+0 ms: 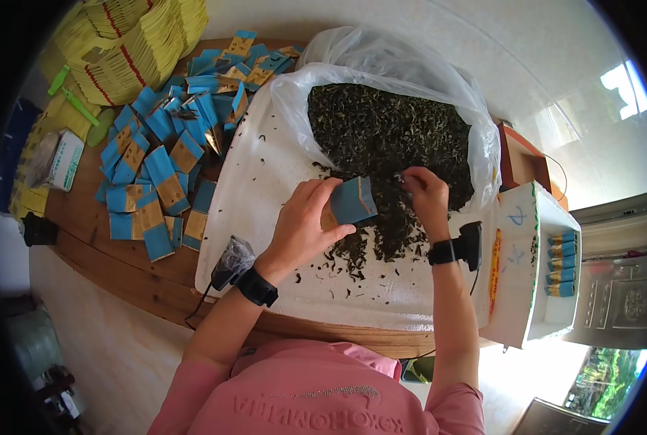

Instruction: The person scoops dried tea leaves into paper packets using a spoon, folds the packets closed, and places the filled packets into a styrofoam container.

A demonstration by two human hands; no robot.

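My left hand (pixel 305 217) is closed round a small blue and tan paper packet (pixel 353 201), held above a white tray (pixel 255 188). Over the loose dark dried leaves, which look like tea (pixel 389 123), is my right hand (pixel 428 196), its fingertips pinched together. Something small and pale shows at those fingertips, but I cannot make out what it is. The leaves fill an open clear plastic bag (pixel 298 109) and spill from its mouth onto the tray, below both hands.
Many blue and tan packets (pixel 168 181) lie heaped on the wooden table (pixel 84 217) at left. Beyond them stand yellow woven bags (pixel 131 51). A white foam box (pixel 519 275) at right holds several packets (pixel 561 264); a reddish box (pixel 523 159) stands behind it.
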